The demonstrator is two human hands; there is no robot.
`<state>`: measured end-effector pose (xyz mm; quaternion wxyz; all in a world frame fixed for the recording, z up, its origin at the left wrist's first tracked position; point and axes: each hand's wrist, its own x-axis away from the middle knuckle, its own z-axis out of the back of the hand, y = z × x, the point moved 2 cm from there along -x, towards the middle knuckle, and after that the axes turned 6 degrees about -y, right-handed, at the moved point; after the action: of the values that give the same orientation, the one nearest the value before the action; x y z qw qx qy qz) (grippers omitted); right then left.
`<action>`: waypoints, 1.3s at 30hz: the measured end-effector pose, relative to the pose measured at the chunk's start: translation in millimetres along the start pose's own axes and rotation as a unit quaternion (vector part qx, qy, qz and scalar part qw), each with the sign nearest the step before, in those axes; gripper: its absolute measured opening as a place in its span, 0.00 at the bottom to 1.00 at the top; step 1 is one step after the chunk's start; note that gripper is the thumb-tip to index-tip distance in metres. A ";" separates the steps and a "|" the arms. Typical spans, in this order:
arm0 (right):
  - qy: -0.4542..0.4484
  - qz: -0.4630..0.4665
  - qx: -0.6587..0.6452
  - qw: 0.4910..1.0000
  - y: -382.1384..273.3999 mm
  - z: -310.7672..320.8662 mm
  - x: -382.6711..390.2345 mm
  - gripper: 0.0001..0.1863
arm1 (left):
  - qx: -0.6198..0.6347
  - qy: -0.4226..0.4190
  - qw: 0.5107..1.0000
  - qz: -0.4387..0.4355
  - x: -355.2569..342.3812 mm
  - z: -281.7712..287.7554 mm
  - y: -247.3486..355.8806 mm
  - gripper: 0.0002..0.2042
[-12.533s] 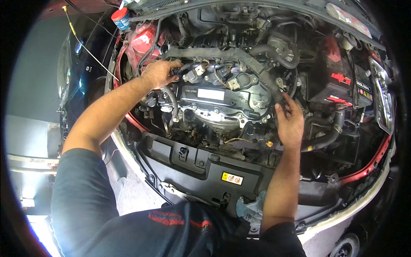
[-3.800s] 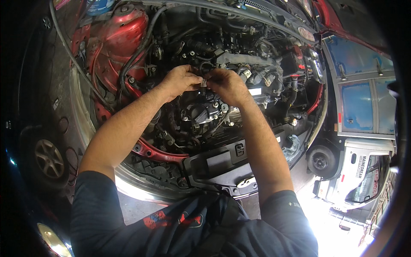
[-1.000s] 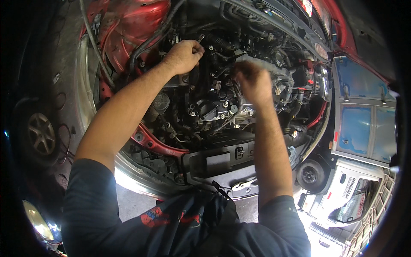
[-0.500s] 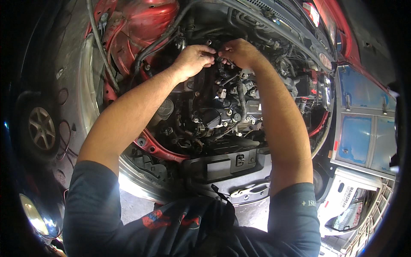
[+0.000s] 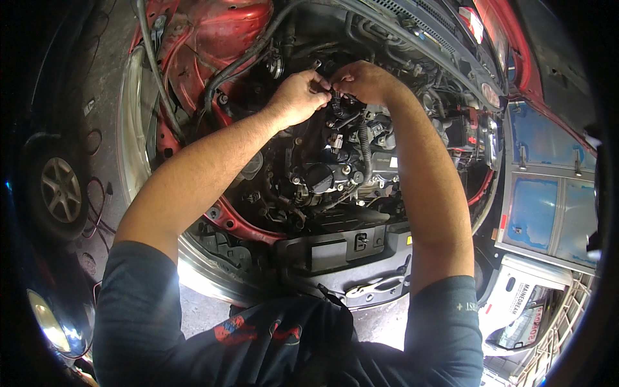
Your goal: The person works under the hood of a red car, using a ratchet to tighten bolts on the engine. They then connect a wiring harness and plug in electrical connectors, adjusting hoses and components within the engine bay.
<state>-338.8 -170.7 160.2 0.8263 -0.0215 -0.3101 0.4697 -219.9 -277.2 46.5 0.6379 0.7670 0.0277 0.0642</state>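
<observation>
I lean over the open engine bay of a red car. My left hand [image 5: 298,97] and my right hand [image 5: 362,80] meet at the far side of the engine [image 5: 335,174], fingers pinched on a small black wiring connector [image 5: 332,93] between them. A black corrugated wire loom [image 5: 366,148] runs down from the connector over the engine top. My fingers hide most of the connector.
Black hoses [image 5: 245,58] cross the red inner wing [image 5: 213,32] to the left. The black front panel with the bonnet latch [image 5: 358,242] lies near my chest. A parked car's wheel [image 5: 61,190] is at left, blue-topped cabinets [image 5: 548,193] at right.
Both hands have come together on the connector at the far side of the engine; a second ago the right hand was apart, lower and to the right.
</observation>
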 end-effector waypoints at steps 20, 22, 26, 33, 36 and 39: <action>0.184 0.027 -0.056 0.981 5.8 -2.7 46.6 0.16 | -0.082 -0.021 0.994 -0.064 6.1 -2.6 2.5 0.17; 0.360 0.064 -0.077 0.928 30.5 -18.8 96.4 0.15 | -0.078 -0.041 0.994 -0.071 9.1 -4.3 6.4 0.20; 0.433 -0.125 -0.132 0.883 84.4 -123.2 207.4 0.13 | -0.237 -0.037 0.962 -0.129 12.1 1.0 18.3 0.18; 0.328 -0.204 -0.003 0.923 90.9 -316.8 314.7 0.18 | -0.264 -0.018 0.961 -0.078 16.1 -2.7 36.0 0.16; 0.349 -0.205 0.002 0.914 90.0 -332.3 318.3 0.20 | -0.324 0.016 0.924 -0.202 0.6 -20.1 59.0 0.14; 0.372 -0.201 -0.016 0.906 90.7 -328.6 317.2 0.18 | -0.455 -0.066 0.852 -0.252 -32.8 -53.8 81.1 0.16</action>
<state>-116.7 214.4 21.6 0.9580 -0.1456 0.0144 0.2467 -262.7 -243.8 133.7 0.9100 0.3604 0.1459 -0.1438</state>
